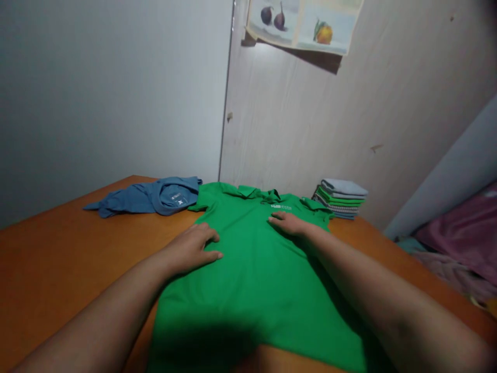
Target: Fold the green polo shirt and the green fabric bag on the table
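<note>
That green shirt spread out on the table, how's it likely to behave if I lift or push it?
The green shirt will probably droop when lifted: its cloth lies flat with soft creases. It looks light for its spread, seemingly just thin fabric. Pushed, it would likely bunch rather than slide whole, as shallow wrinkles already show across its front.

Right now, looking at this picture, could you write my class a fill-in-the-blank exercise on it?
The short-sleeved green polo shirt lies spread on an ____ table.
In the picture, the crumpled blue garment lies to the ____ of the shirt.
The neat stack of folded fabric stands to its ____.
The person's bare right hand appears just below the ____ chest print.
Missing words: orange; left; right; white.
</note>
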{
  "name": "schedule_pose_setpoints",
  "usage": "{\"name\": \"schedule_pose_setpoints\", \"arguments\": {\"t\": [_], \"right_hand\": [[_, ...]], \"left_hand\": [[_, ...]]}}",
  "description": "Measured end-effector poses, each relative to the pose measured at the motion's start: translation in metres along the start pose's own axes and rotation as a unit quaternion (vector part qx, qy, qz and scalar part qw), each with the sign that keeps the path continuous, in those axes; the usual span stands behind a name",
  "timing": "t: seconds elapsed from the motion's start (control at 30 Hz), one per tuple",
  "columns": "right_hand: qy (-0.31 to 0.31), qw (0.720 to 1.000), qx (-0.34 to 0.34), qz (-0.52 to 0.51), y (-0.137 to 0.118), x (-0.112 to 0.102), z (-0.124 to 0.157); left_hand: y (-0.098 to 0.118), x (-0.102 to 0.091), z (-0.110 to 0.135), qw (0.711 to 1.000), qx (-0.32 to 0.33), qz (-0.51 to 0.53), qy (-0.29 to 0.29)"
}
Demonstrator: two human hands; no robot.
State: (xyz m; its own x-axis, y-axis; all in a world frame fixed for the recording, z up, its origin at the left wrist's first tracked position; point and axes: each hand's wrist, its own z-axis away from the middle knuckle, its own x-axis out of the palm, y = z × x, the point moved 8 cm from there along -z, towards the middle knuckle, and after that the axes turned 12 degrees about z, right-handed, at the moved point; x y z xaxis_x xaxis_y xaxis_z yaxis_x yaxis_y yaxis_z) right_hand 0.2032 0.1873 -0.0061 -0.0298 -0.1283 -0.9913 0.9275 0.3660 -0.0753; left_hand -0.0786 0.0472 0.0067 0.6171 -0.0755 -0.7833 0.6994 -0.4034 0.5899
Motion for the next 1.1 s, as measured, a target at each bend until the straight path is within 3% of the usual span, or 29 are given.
{"name": "schedule_pose_setpoints", "arguments": {"t": [0.17, 0.3, 0.4, 0.5, 0.67, 0.8, 0.9, 1.0, 1.1], "right_hand": [[-0.009, 1.0, 0.007, -0.022, 0.02, -0.003, 0.058], [0.017, 0.998, -0.012, -0.053, 0.014, -0.016, 0.104], [0.03, 0.994, -0.055, -0.085, -0.017, -0.025, 0.139], [0.018, 0.984, -0.132, -0.118, -0.068, -0.029, 0.175], [-0.005, 0.954, -0.283, -0.094, -0.148, -0.018, 0.223], [0.055, 0.953, -0.298, -0.023, -0.175, -0.005, 0.227], [0.065, 0.958, -0.279, 0.02, -0.187, 0.001, 0.223], [0.025, 0.961, -0.275, -0.031, -0.199, -0.003, 0.23], [-0.071, 0.933, -0.326, -0.136, -0.217, -0.009, 0.251]], "left_hand": [[-0.001, 0.0, -0.005, 1.0, 0.008, -0.011, -0.006], [0.0, -0.001, -0.009, 1.0, 0.011, 0.001, -0.005], [0.001, -0.001, -0.009, 1.0, 0.018, -0.003, -0.007], [0.002, -0.001, -0.009, 1.0, 0.019, -0.007, -0.008], [0.003, -0.001, -0.007, 0.999, 0.039, 0.02, -0.004], [0.004, -0.001, -0.006, 0.998, 0.051, 0.02, -0.008], [0.008, -0.002, -0.004, 0.999, 0.05, 0.017, -0.011], [0.012, -0.003, -0.003, 0.998, 0.049, 0.021, -0.015], [0.013, -0.003, -0.002, 0.999, 0.045, 0.02, -0.017]]}}
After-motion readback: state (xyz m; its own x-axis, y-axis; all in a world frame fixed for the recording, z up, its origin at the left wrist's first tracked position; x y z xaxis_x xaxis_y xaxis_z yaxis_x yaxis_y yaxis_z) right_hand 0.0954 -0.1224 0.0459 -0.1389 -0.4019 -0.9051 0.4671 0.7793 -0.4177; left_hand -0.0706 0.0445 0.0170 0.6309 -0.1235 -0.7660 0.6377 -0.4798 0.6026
